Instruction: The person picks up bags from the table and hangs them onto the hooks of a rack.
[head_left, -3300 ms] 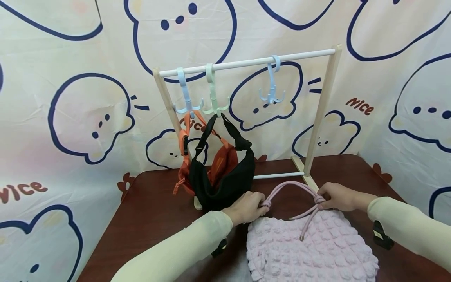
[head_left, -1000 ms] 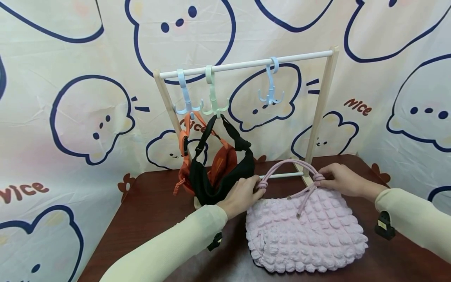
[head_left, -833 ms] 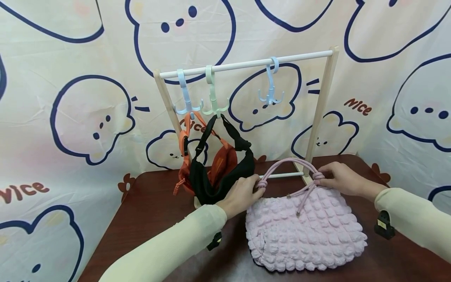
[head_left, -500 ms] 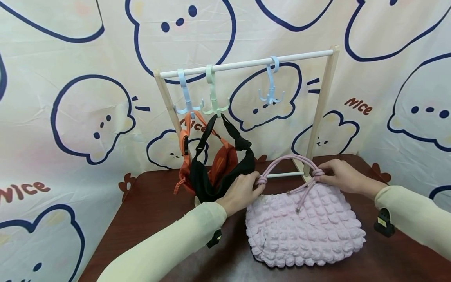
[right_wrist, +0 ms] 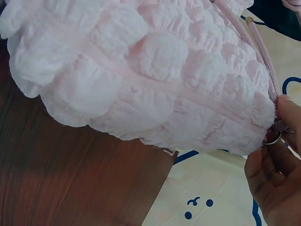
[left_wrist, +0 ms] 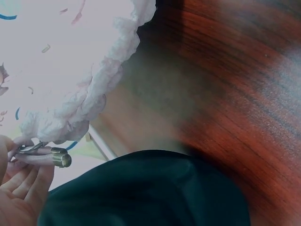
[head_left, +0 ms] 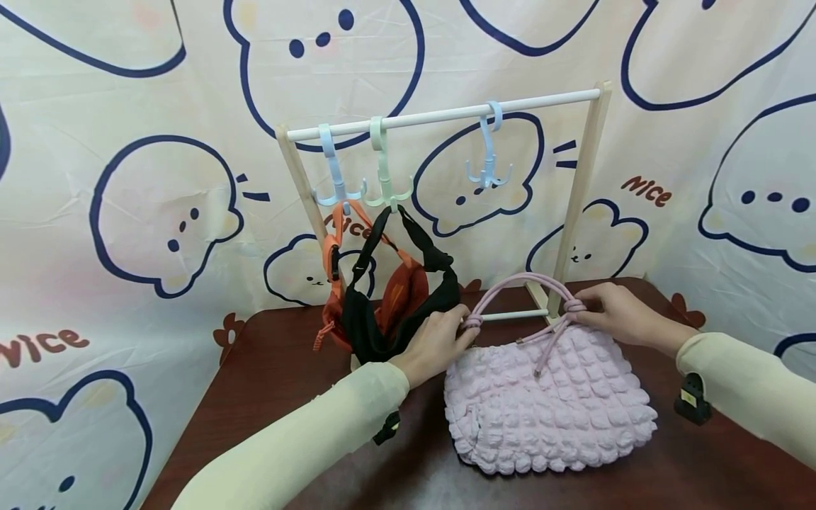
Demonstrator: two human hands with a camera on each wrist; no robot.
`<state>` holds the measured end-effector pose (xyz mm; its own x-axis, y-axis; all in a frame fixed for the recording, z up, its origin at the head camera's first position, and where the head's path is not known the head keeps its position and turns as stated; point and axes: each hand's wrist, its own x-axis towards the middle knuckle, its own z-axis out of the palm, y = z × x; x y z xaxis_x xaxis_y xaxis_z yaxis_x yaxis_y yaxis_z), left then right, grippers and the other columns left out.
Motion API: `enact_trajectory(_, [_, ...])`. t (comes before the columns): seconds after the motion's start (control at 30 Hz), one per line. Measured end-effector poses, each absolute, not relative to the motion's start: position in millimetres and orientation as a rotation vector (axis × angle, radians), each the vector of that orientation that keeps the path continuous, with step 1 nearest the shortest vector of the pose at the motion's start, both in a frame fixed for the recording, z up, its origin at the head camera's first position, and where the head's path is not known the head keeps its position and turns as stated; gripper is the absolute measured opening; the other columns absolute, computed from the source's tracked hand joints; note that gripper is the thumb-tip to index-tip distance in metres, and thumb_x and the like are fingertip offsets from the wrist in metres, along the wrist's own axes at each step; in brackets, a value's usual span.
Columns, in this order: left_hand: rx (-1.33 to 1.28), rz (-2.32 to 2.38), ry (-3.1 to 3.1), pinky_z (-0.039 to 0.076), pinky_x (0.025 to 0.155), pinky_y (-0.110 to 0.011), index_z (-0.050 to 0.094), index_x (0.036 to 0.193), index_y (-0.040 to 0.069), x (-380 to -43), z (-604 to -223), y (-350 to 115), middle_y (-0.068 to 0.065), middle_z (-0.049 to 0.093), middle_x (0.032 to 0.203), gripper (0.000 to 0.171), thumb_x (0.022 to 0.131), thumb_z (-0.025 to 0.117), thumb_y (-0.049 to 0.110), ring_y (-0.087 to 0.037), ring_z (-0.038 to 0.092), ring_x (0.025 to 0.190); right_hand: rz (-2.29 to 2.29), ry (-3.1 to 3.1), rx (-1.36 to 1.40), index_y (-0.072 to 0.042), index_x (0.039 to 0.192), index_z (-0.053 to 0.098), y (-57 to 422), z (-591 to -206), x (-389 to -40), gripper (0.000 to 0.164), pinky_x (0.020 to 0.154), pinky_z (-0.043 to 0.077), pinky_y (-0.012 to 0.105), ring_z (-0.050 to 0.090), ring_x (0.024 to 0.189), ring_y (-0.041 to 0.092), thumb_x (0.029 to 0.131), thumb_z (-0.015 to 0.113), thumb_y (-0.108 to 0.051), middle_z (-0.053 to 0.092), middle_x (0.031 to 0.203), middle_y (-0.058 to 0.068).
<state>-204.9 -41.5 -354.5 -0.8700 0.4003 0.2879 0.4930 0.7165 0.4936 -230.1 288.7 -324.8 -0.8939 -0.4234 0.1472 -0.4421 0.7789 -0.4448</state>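
Observation:
A pale pink puffy handbag (head_left: pixel 548 397) hangs between my two hands over the brown table, its knotted cord handle (head_left: pixel 525 278) arched at the top. My left hand (head_left: pixel 436 343) pinches the handle's left knot; in the left wrist view the metal-tipped cord ends (left_wrist: pixel 51 157) poke out past the fingers. At the right knot, my right hand (head_left: pixel 621 312) grips the cord, and a metal ring (right_wrist: pixel 273 139) shows by those fingers in the right wrist view. Just behind my left hand hangs a black bag (head_left: pixel 398 322).
A rack with a white rail (head_left: pixel 440 117) stands behind the bag. From it hang a blue hook (head_left: pixel 334 170), a green hook (head_left: pixel 384 166) and another blue hook (head_left: pixel 489 156) further right. An orange bag (head_left: pixel 334 297) hangs beside the black one. The table (head_left: pixel 268 397) spreads below.
Both hands have moved up and forward, bringing the pink handbag higher and farther from the table's near side. The hold on each knot stays the same. The rack and hanging bags stay put.

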Motion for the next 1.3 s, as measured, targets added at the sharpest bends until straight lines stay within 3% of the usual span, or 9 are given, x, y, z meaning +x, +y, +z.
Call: enact_trajectory(1.3, [-0.737,-0.856,-2.716,0.040,0.054,-0.018,0.062,0.109,0.013,-210,-338,-48,0.000,0.062,0.081,0.017,0.101,0.063,0.027,-0.008,0.052,0.062,0.801,-2.824,0.694,-0.009,0.106,0.075,285,-315,-232,0.015,0.066,0.047,0.024,0.056,0.077,0.011,0.097,0.069,-0.020,0.070,0.089,0.002])
